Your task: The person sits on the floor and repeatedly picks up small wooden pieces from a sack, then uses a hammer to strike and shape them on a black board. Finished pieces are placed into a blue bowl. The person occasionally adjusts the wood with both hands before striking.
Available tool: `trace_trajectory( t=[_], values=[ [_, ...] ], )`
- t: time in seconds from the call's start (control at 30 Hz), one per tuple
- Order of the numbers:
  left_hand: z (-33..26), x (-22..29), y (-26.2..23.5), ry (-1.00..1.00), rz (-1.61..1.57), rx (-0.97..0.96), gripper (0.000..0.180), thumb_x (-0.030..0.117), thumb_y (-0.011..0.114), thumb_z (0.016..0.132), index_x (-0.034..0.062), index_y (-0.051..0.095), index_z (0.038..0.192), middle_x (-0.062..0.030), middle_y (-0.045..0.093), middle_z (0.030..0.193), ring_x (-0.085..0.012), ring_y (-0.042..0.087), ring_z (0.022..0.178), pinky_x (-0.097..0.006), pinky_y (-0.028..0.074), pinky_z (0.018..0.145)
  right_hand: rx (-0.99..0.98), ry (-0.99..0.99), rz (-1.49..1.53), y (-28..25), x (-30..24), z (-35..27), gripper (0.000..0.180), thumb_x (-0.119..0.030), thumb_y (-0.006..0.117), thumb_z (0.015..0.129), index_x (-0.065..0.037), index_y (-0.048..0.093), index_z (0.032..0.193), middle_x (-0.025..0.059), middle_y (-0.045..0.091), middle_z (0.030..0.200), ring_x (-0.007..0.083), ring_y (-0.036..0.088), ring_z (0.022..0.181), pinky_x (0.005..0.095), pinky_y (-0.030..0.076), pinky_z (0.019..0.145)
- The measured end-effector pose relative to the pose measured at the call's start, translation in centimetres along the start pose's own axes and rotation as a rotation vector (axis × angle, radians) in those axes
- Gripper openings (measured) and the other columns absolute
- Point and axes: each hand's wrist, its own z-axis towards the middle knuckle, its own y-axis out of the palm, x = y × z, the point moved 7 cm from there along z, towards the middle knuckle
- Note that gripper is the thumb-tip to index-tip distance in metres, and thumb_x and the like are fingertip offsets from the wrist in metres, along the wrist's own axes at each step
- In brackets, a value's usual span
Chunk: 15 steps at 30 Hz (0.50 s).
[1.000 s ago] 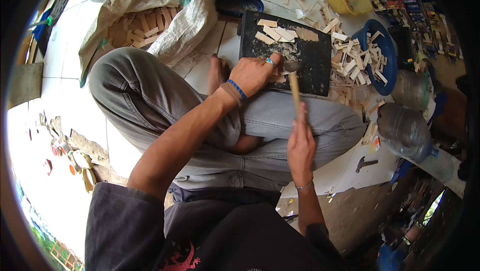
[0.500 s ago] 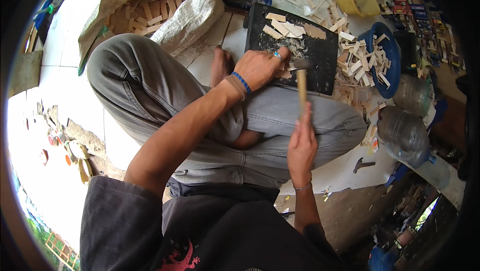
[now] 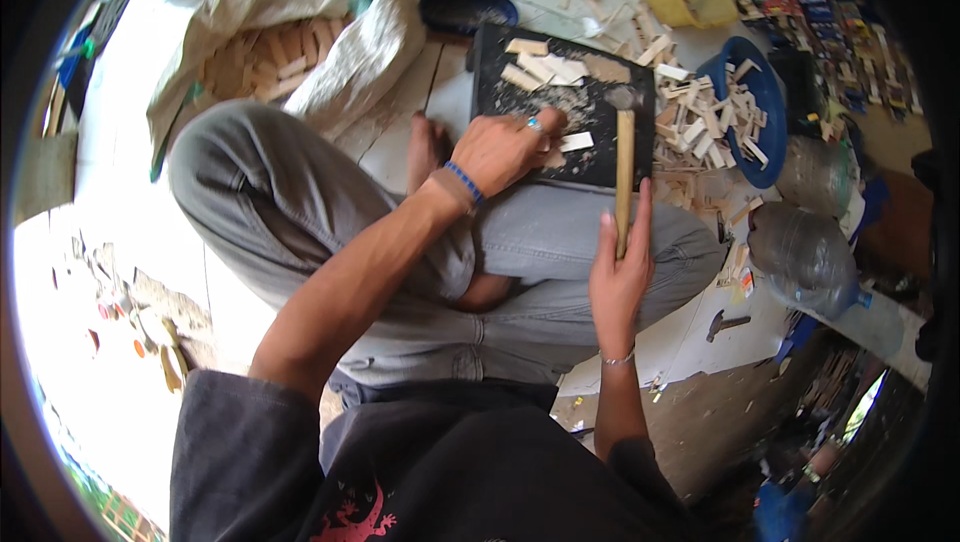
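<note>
My right hand [image 3: 620, 287] grips the lower end of a hammer [image 3: 624, 157] by its wooden handle. The hammer's metal head is over the right part of a black board [image 3: 490, 77] in front of my lap. My left hand [image 3: 500, 150] rests on the board with its fingers drawn together; what they pinch is hidden. Beside its fingertips lies a pale wooden piece [image 3: 577, 142], apart from the hand. Farther up the board several flat wooden pieces [image 3: 540, 66] lie among shavings and dust.
A blue basin [image 3: 768, 112] and a pile of small wood pieces [image 3: 690, 122] are right of the board. At the left stands a white sack [image 3: 385, 42] of wood pieces. A second hammer [image 3: 728, 324] and a clear plastic bottle [image 3: 800, 252] lie at the right.
The hammer has moved right, away from my left hand's fingers, along with my right hand. A pale wooden piece now shows beside the left fingertips. The whole view has shifted slightly.
</note>
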Motion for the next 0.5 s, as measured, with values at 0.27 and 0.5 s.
trace_trajectory(
  t=[0.27,0.5],
  values=[
    [1.1,4.8,-4.1,0.196,-0.099,0.027,0.032,0.001,0.076,0.081,0.0113,0.072,0.111,-0.0058,0.076,0.104,-0.0251,0.070,0.082,-0.037,0.056,0.070,-0.242,0.532,0.753,4.4,1.8,6.8,0.031,-0.041,0.068,0.103,-0.013,0.060,0.091,-0.0088,0.039,0.064,0.0007,0.032,0.046,0.0195,0.027,0.038],
    [1.5,3.8,-3.5,-0.183,-0.505,0.012,0.035,0.009,0.085,0.084,0.0063,0.072,0.115,-0.0034,0.075,0.108,-0.0095,0.062,0.081,-0.026,0.048,0.070,-0.163,0.558,0.923,2.7,-0.3,6.1,0.028,-0.036,0.065,0.104,-0.008,0.062,0.103,0.0017,0.060,0.079,0.0020,0.039,0.044,0.0183,0.027,0.036]
  ],
)
